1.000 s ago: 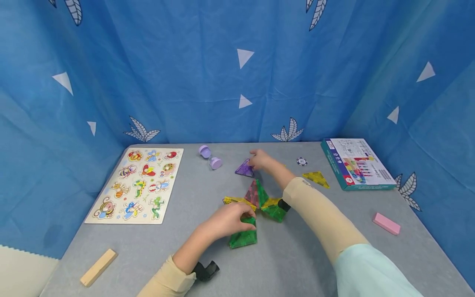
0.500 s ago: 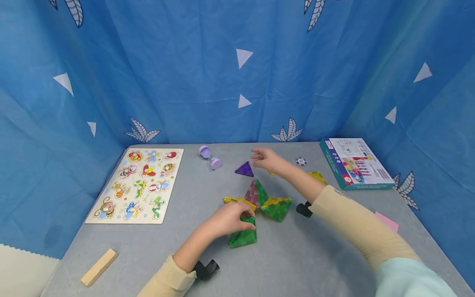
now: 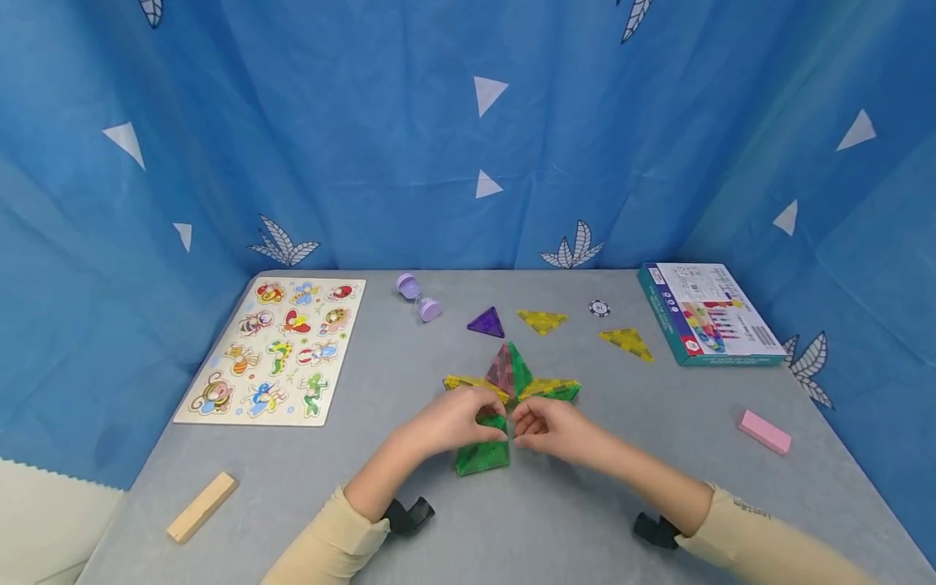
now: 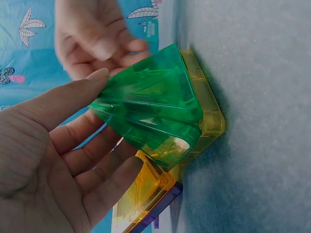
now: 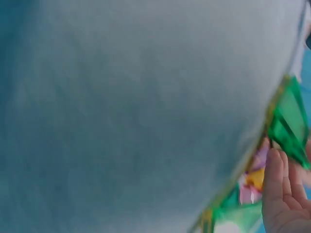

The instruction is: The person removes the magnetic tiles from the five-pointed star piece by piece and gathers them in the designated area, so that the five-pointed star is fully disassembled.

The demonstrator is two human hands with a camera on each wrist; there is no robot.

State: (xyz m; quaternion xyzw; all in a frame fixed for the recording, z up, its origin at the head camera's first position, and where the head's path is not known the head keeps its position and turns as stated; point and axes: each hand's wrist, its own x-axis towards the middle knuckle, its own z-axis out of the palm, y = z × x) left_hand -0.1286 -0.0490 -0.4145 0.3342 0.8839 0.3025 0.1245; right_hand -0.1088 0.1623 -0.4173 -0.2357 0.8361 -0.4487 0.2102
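Translucent magnetic tiles stand joined in a star-like shape in mid-table. My left hand [image 3: 459, 420] pinches the peak of the green magnetic tiles [image 4: 146, 92] at its near point, thumb on one side and fingers on the other. A yellow tile [image 4: 214, 107] lies along their base. Close beside the left fingertips is my right hand [image 3: 559, 429], fingers loosely bent and holding nothing. Behind the hands rise a red tile [image 3: 500, 370] and a green tile [image 3: 522, 374]. Yellow-topped points [image 3: 550, 385] spread to both sides; the star's centre is partly hidden by the hands.
Loose purple [image 3: 487, 322] and yellow tiles [image 3: 542, 321] lie beyond the star, with a poker chip [image 3: 600, 308] and box [image 3: 720, 317] to their right. A peg puzzle [image 3: 274, 353], hourglass [image 3: 419, 298], wooden block [image 3: 202, 508] and pink block [image 3: 764, 431] surround it.
My right hand has let go of the purple tile at the back, then come back toward me, beside the left hand. The left hand keeps its pinch on the green tiles.
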